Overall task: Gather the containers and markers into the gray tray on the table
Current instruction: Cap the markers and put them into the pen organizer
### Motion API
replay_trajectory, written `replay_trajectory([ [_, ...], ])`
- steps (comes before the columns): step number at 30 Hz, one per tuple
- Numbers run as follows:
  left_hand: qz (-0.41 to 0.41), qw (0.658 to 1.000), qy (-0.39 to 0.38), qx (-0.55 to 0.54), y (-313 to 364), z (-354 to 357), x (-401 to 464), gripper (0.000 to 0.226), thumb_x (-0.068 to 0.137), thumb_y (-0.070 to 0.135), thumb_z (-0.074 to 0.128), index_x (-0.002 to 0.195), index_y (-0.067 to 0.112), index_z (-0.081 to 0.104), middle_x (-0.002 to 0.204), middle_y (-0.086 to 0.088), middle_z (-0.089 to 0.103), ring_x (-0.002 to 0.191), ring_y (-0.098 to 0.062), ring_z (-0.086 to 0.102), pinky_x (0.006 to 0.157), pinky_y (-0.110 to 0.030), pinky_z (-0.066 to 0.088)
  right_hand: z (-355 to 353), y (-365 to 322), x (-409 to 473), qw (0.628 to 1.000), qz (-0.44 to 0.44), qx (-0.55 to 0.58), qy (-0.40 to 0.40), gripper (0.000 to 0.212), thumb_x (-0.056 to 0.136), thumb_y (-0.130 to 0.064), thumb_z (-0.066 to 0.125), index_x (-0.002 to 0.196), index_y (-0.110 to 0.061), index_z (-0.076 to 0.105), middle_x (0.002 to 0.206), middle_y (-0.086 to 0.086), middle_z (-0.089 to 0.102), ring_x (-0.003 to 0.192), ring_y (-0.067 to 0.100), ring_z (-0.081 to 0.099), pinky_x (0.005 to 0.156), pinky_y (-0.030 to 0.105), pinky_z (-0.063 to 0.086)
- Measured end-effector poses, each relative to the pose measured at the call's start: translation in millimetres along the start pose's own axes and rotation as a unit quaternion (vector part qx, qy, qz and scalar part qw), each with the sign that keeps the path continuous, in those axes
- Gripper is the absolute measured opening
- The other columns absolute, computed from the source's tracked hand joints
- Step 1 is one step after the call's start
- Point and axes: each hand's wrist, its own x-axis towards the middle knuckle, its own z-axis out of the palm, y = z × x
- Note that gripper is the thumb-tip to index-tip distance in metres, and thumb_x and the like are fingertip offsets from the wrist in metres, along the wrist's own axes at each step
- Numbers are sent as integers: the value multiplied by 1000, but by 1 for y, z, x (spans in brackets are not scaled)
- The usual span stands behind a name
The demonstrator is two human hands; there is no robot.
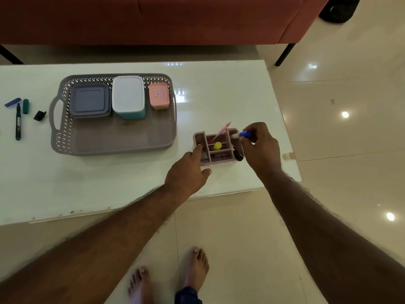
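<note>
The right hand (260, 148) pinches a blue marker (242, 134) over the pink organizer (217, 147), which sits on the table (219, 95) just beside the gray tray (114, 137). The left hand (188, 170) has loose, straight fingers touching the organizer's near wall. Three boxes already sit in the tray. More markers (18, 121) lie far left of it. The marker looks light, hard and smooth, so I think holding its middle is best.
</note>
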Motion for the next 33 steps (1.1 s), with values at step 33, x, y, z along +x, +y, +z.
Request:
replay_trajectory([
  [33,35,998,52,-20,-2,2,5,51,92,48,59,135,25,44,125,-1,65,105,-24,65,84,-35,53,7,-6,36,992,-55,-109,16,33,92,-27,62,124,-19,62,116,0,69,103,16,66,89,27,49],
])
